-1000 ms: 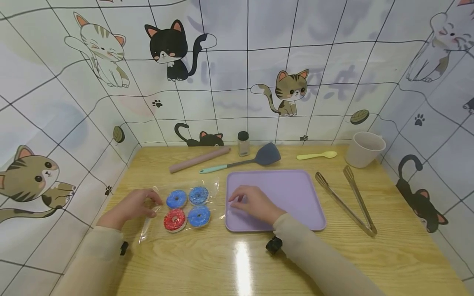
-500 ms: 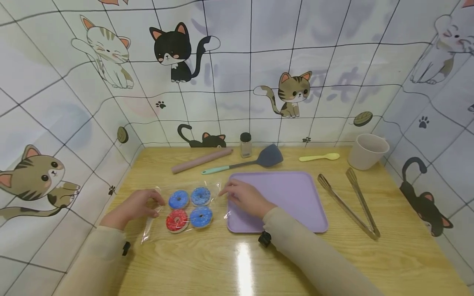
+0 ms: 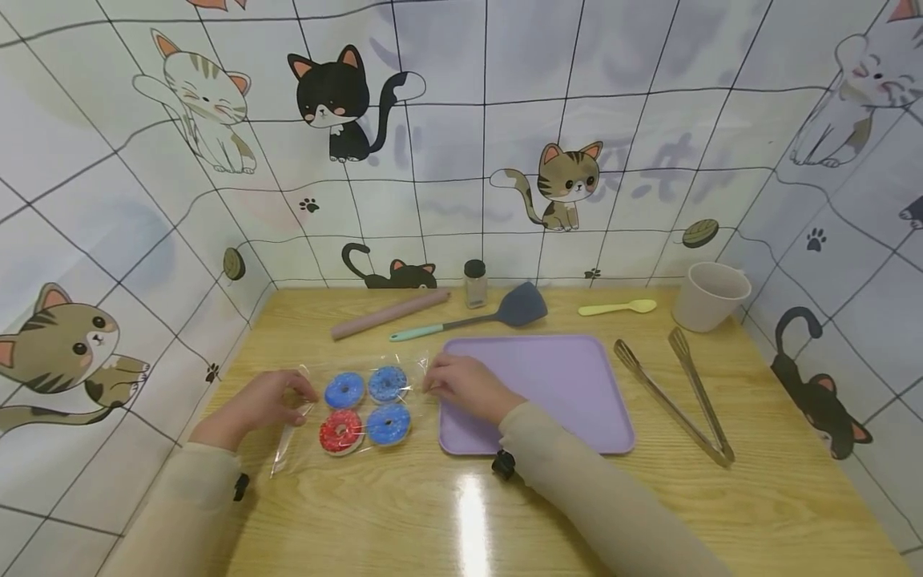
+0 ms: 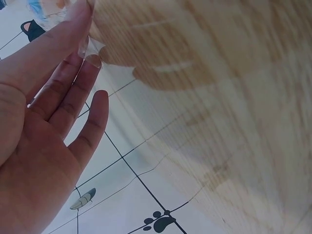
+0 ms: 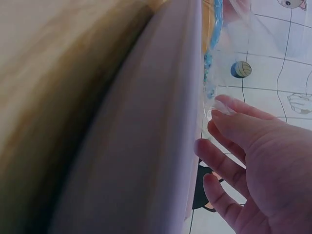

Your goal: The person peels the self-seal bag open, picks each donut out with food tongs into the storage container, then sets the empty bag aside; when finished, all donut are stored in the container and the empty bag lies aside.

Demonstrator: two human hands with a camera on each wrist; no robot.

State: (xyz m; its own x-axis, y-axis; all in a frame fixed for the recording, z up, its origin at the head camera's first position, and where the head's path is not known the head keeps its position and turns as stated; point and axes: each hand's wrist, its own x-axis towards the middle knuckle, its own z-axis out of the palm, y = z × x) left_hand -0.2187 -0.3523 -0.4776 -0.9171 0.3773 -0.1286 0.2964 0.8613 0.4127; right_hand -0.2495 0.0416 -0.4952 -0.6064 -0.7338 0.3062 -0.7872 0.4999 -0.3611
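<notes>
- Good handling seemed to call for a firm pinch at both ends of the clear bag (image 3: 294, 441) and even tension, keeping its blue doughnuts (image 3: 335, 393) and red doughnut (image 3: 330, 433) from sliding together.
- The left hand (image 3: 263, 403) pinched the bag's left edge; the right hand (image 3: 470, 386) pinched its right edge.
- The bag lay on the tabletop (image 3: 360, 521), beside the purple tray (image 3: 555, 393).
- Its long axis ran side to side, the right end slightly farther back; which end opened could not be told.
</notes>
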